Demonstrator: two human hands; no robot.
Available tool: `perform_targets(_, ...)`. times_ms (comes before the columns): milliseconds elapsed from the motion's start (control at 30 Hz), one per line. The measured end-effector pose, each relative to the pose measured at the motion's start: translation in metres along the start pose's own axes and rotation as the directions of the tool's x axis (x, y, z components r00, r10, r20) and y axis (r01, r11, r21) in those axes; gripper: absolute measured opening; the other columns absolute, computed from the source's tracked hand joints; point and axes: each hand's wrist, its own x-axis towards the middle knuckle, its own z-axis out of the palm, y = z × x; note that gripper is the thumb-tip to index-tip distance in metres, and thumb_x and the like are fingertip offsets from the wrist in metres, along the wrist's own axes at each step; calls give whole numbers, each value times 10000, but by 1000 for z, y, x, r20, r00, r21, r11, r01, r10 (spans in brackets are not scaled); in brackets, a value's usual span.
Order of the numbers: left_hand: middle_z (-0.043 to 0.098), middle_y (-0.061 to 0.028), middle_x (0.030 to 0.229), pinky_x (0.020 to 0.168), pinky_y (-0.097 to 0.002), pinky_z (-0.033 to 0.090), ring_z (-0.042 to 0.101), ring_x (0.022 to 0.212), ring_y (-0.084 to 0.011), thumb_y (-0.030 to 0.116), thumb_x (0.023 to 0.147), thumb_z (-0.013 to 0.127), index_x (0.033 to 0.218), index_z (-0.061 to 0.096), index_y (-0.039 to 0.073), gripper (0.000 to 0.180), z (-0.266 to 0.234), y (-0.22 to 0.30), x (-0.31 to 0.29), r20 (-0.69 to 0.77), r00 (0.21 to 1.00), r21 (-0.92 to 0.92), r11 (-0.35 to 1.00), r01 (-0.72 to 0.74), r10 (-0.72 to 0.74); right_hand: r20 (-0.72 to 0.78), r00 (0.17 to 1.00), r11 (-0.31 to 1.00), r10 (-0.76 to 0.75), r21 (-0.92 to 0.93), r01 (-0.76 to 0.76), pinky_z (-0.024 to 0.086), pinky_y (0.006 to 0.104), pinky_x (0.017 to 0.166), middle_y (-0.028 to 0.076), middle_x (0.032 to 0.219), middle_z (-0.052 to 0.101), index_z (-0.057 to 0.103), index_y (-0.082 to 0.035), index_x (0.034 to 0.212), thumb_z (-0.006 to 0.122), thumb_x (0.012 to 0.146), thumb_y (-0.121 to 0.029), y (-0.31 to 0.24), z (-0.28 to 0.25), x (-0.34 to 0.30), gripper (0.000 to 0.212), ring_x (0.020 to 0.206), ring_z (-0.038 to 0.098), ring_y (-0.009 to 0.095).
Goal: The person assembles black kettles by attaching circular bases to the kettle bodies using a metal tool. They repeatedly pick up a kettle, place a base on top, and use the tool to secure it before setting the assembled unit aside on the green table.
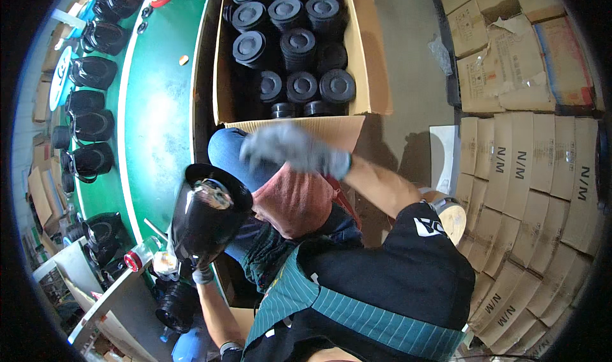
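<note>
Green belting [156, 107] runs up the left of the frame, lined along its outer edge with glossy black shells [92, 125] set down one after another, about eight in view. Just right of the belt, the person's left hand [203, 274], gloved, is closed around the narrow lower end of another black shell [205, 218], holding it upright over the lap with its wide mouth tipped up and a bright fitting showing inside. Further right the right hand [294, 150], in a grey glove and blurred with motion, hovers above the knee near the front flap of an open carton [366, 56]; whether its fingers are spread or closed cannot be told, and nothing shows in its grasp. The carton holds stacks of black round caps [298, 43], most stacks tall, the nearest ones lower. Judged from this, several shells are finished and on the belt, one is in hand, and a large stock of caps remains. Flattened cardboard boxes [529, 164] fill the far right.
</note>
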Motion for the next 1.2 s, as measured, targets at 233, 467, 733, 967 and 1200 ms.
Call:
perform_targets(233,663,-128,1407,1114,-370,516,656,1256,-251,151,1073,618,1455,608,40,399,-124,-151,-28,52,961,-455,851,263,-270,-385,902,-114,193,-922,-369,500,592,973,266,1216,614,497,-63,1429,979,526,-606,165,-172,13,1158,1200,582,426)
perform_targets(467,617,-93,1476,1119,-327,513,627,1307,-205,143,1129,545,1494,565,82,371,-150,-233,-35,76,964,-578,776,252,-257,-431,761,-224,485,-902,-369,437,587,1135,267,1454,551,201,-250,1747,951,650,-550,192,-191,-2,1363,1300,582,468)
perform_targets(733,592,-96,1529,1160,-376,505,602,1350,-237,171,1113,594,1533,531,73,436,-148,-217,-2,186,969,-530,813,239,-163,-300,921,684,247,-620,-385,502,511,1102,285,1492,563,289,-45,1699,971,713,-372,40,-94,24,1242,1298,635,412)
perform_targets(967,595,-109,1532,1151,-395,515,606,1344,-251,153,1075,650,1544,526,64,492,-64,-122,12,257,958,-313,927,207,-127,414,907,904,-73,-358,236,458,476,1202,240,1575,522,335,-59,1684,1030,647,-387,-112,57,38,1290,1442,552,356)
perform_targets(1200,597,-122,1534,1143,-415,524,611,1339,-265,136,1038,706,1554,521,55,554,43,18,-7,496,809,369,766,-527,317,527,839,854,-135,-368,368,456,463,1209,250,1589,506,368,-93,1672,1036,636,-407,-119,87,19,1272,1466,525,412)
